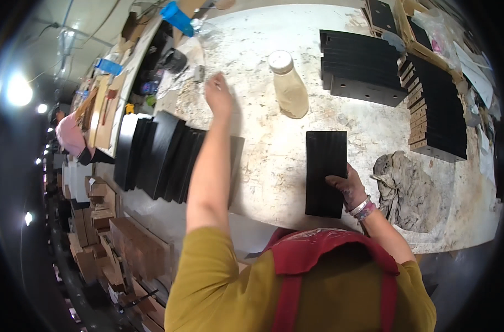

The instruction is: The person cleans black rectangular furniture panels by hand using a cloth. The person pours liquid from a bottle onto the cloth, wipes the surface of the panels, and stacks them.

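Head view: we look down on a pale, stained worktable (274, 166) with our own two arms coming in from below.
Left hand: our left hand (217, 94) is stretched far out over the table toward its back left part, fingers loosely curled; we cannot tell whether it grips anything.
Right hand: our right hand (347, 188) rests on the lower right edge of a black rectangular panel (325, 171), thumb on top, pinning it flat; the fingers are stained dark and there are bracelets at the wrist.
Panel position: the panel lies flat near the front edge of the table, its long side running away from us, just left of a crumpled grey rag (404, 191).
Bottle: a plastic bottle of beige liquid with a white cap (289, 86) stands upright beyond the panel, well apart from both hands.
Left stack: a row of black panels (158, 152) leans overlapped along the left side of the table, passing under our left forearm.
Far stacks: more black boards (360, 66) lie piled at the back right, with a second fanned row (437, 110) beside them showing pale wooden edges.
Clothing: we wear a mustard shirt under a red apron (318, 254).
Surroundings: wooden blocks (135, 249) sit on the floor to the left.
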A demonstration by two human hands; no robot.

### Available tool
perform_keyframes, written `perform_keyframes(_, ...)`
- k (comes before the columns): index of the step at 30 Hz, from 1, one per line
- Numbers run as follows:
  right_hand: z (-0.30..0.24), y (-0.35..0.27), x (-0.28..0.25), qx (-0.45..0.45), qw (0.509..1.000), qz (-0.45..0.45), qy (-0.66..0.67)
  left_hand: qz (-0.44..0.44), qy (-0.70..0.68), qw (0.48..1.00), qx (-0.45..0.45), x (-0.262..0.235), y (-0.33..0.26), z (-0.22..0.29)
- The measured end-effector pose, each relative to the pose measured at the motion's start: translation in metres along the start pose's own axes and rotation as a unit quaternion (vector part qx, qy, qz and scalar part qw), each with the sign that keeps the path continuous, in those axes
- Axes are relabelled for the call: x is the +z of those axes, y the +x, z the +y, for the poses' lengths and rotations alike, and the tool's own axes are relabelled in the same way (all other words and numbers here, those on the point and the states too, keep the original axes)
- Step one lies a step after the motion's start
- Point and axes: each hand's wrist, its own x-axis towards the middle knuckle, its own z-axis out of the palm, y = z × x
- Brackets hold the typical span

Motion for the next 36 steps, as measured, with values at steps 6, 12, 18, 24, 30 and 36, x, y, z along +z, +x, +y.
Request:
perform_keyframes(6,-0.014,-0.005,0.013,-0.009,0.998,0.038,-0.057,0.018,0.327,0.942,-0.078,0.058,0.143,-0.114)
perform_keyframes(12,-0.011,-0.005,0.015,0.04,0.996,0.071,0.046,-0.236,0.512,0.823,-0.073,0.07,0.177,-0.133)
perform_keyframes(18,-0.011,-0.007,0.016,0.044,0.994,0.038,0.098,-0.11,0.422,0.895,-0.093,0.035,0.185,-0.171)
perform_keyframes(24,-0.019,-0.007,-0.005,0.04,0.998,-0.015,-0.042,0.107,-0.28,0.918,-0.262,0.042,0.088,-0.048)
perform_keyframes(30,0.014,-0.01,-0.028,0.054,0.993,-0.05,0.093,-0.14,-0.186,0.967,-0.101,-0.055,-0.122,0.084)
perform_keyframes(36,-0.01,-0.044,0.005,0.019,0.99,-0.132,0.043,-0.256,-0.047,0.962,0.083,-0.093,-0.169,0.124)
